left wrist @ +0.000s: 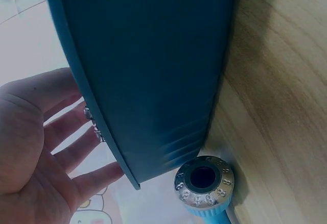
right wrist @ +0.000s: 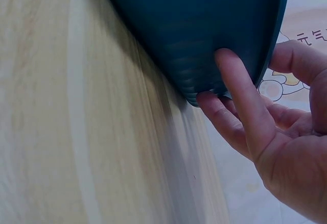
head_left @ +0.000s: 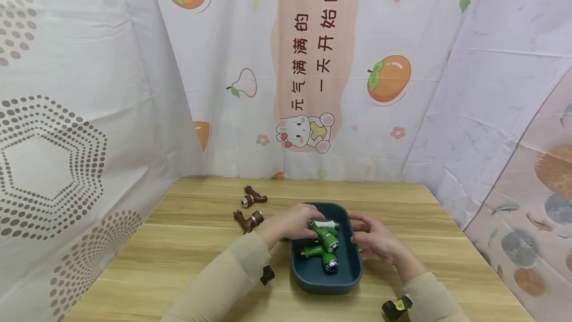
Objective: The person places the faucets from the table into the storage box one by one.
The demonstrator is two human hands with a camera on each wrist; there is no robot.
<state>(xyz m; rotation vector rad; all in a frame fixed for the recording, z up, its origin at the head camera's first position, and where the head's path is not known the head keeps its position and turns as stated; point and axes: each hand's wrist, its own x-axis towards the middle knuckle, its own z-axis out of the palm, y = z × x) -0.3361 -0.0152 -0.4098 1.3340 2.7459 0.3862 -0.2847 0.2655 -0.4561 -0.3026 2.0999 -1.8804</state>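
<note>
A dark teal plastic bin (head_left: 328,284) stands on the table with several tap-like fittings inside. My left hand (head_left: 292,221) reaches over its left rim, thumb and fingers around the end of an upper green fitting (head_left: 327,238); the fingertips are partly hidden. Below that lies another green fitting (head_left: 323,255) with a chrome collar, and a white fitting (head_left: 328,224) shows near the fingers. My right hand (head_left: 379,240) holds the bin's right side. Its fingers (right wrist: 237,76) press the outer wall, while the thumb lies at the rim.
Two brown fittings lie left of the bin, a farther one (head_left: 253,196) and a nearer one (head_left: 248,220). Close outside the bin is a blue fitting (left wrist: 204,183) with a chrome collar. Printed curtains (head_left: 232,128) enclose the wooden table (head_left: 174,247) at the back and sides.
</note>
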